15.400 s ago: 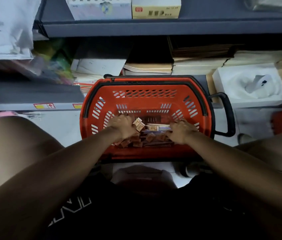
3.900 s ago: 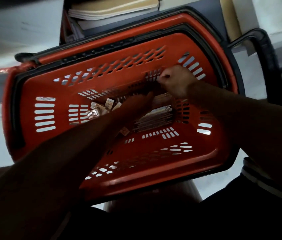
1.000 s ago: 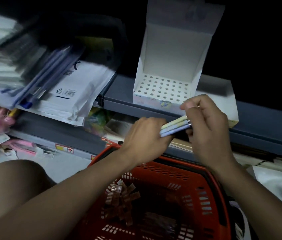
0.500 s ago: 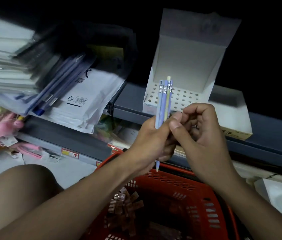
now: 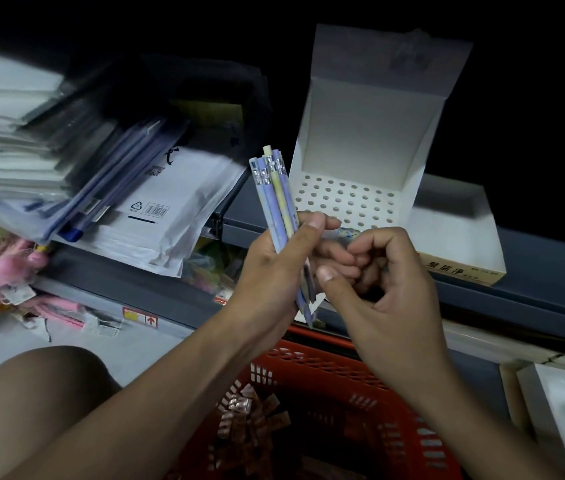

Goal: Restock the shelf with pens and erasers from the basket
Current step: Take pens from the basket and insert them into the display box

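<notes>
My left hand [image 5: 274,268] grips a bunch of several pens [image 5: 276,199], blue and pale yellow, held upright with their capped ends up. My right hand [image 5: 374,282] is beside it with fingers curled, its thumb near the pens' lower tips; whether it holds a pen cannot be seen. Just behind the hands, a white display box [image 5: 360,157] with a grid of round holes [image 5: 343,202] stands open on the blue-grey shelf [image 5: 534,271]. Below, the red basket [image 5: 343,386] holds small wrapped erasers [image 5: 250,417].
A second white open box [image 5: 461,240] with printed characters sits right of the display box. Envelopes and plastic sleeves [image 5: 142,206] overhang the shelf at left. Pink packaged items [image 5: 0,271] lie lower left. My bare knee [image 5: 42,386] is at bottom left.
The pens stay upright in my left hand. My right hand has drawn slightly away to the right and lower, its thumb now near the pens' tips. The view shifted little.
</notes>
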Demonstrator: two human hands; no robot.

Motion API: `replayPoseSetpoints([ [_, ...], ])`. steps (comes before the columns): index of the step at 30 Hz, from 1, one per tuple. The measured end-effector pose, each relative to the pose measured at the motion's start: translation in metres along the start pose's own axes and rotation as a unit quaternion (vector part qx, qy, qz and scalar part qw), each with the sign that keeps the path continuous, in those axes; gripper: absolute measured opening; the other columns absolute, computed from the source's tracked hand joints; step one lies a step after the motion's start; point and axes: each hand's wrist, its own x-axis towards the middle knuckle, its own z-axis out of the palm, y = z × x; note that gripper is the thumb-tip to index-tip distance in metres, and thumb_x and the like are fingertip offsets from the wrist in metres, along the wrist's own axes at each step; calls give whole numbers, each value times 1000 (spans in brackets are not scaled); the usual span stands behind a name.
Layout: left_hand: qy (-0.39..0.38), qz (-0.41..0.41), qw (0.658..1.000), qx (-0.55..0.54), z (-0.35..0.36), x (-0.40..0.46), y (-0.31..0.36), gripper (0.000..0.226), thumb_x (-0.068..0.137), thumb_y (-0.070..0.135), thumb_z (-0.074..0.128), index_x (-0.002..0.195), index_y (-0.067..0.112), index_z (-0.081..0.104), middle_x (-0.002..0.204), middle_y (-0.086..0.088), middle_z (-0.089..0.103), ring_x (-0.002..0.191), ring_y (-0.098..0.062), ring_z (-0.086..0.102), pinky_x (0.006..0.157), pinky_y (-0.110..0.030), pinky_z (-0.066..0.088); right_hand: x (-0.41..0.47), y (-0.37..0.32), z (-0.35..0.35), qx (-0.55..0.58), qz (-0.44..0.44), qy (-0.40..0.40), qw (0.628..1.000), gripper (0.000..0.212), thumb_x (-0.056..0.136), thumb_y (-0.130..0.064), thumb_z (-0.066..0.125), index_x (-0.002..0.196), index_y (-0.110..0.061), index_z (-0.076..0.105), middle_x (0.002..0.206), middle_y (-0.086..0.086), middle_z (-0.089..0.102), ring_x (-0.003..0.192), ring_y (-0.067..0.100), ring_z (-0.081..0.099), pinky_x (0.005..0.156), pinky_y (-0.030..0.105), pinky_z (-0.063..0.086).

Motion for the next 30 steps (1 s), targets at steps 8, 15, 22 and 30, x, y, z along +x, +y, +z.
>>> replayPoseSetpoints([
  [8,-26,-29,998,-41,-3,-5,2,31,108,28,48,128,11,65,124,-14,74,113,-32,73,95,-51,60,0,2,7,-158,-83,28,983,12,89,-17,80,96,-14,71,87,-11,58,76,-5,53,70,4,37],
  [15,-55,-37,998,-6,-8,-7,0,38,108,35,45,131,13,66,124,-11,75,114,-28,74,93,-37,61,6,6,3,-102,-29,-57,993,18,87,-17,82,101,-28,80,63,-20,58,54,1,48,52,11,35],
  [22,-86,-42,995,-9,-9,-6,1,35,108,26,48,139,20,64,133,-5,72,125,-16,67,92,-23,57,15,4,-3,-26,96,-145,984,3,93,-25,76,92,-28,75,65,-15,59,55,3,44,53,25,40],
  [30,-70,-17,996,50,-16,-5,1,42,102,34,52,140,20,63,133,-3,72,127,-18,67,106,-43,55,14,4,1,10,123,-130,984,8,96,-22,71,88,-25,72,80,-7,71,75,11,65,75,38,57],
])
